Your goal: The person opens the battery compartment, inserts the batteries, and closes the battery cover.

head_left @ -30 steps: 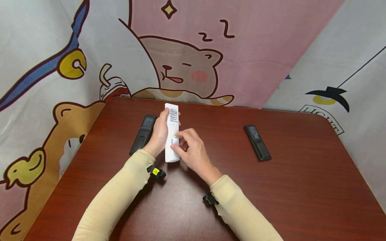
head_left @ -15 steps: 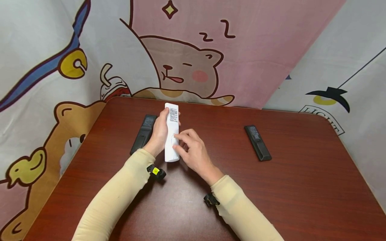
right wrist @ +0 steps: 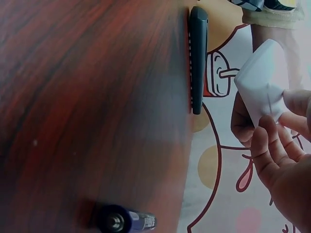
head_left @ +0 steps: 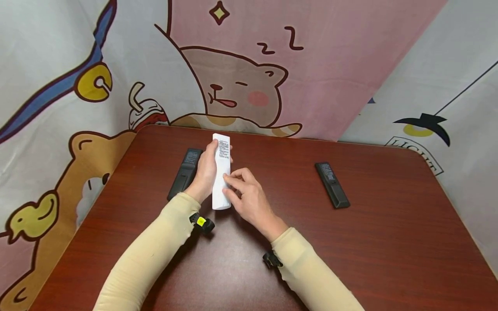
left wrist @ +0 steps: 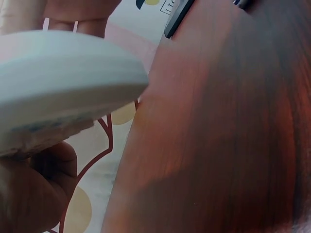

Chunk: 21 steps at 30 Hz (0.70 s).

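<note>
A white remote control (head_left: 222,162), its back with printed text facing up, is gripped upright-ish above the table by my left hand (head_left: 203,172). My left thumb lies along its left side and some fingers show at the far edge. At the lower part of the back, my right hand (head_left: 250,194) has index fingertip and thumb on the battery cover, whose outline is mostly hidden by the fingers. In the right wrist view, the other right fingers are bent below the white remote (right wrist: 260,77). No battery shows in the remote.
On the brown table (head_left: 373,242), one black remote (head_left: 184,175) lies left of my left hand and another black remote (head_left: 332,185) lies farther right. A purple-and-silver cylinder (right wrist: 124,219), battery-like, rests on the table in the right wrist view. A patterned cloth (head_left: 311,86) hangs behind.
The blue edge seen in the remote's battery compartment is covered now. My right index finger and thumb have shifted slightly, with the cover flat against the back. The left hand stays put.
</note>
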Each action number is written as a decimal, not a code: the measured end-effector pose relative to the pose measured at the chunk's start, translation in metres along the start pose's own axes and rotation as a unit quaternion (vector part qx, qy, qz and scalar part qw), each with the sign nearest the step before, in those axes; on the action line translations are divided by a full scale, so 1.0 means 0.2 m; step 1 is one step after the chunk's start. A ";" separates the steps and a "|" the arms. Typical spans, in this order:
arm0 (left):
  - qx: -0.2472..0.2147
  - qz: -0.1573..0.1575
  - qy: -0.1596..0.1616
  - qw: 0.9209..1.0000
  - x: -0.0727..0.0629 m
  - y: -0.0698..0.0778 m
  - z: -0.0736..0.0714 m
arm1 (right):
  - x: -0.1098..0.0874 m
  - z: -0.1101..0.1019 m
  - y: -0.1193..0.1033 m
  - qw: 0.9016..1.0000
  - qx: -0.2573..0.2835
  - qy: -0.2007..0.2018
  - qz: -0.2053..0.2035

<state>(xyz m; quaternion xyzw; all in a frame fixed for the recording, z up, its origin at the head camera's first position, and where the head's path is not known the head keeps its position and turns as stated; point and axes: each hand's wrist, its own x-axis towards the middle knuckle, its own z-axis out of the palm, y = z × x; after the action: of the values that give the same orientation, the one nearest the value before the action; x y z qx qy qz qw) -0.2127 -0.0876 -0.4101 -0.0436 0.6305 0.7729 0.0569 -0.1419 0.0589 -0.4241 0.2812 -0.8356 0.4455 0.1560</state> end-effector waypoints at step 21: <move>0.099 -0.014 0.004 0.995 -0.01 -0.01 -0.02 | -0.01 -0.09 0.08 1.000 0.007 0.001 -0.004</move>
<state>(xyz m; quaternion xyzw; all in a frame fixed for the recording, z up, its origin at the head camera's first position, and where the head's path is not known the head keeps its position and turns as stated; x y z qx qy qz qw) -0.2107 -0.0912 -0.4119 -0.0498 0.7037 0.7054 0.0693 -0.1500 0.0819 -0.4255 0.2849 -0.8313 0.4509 0.1563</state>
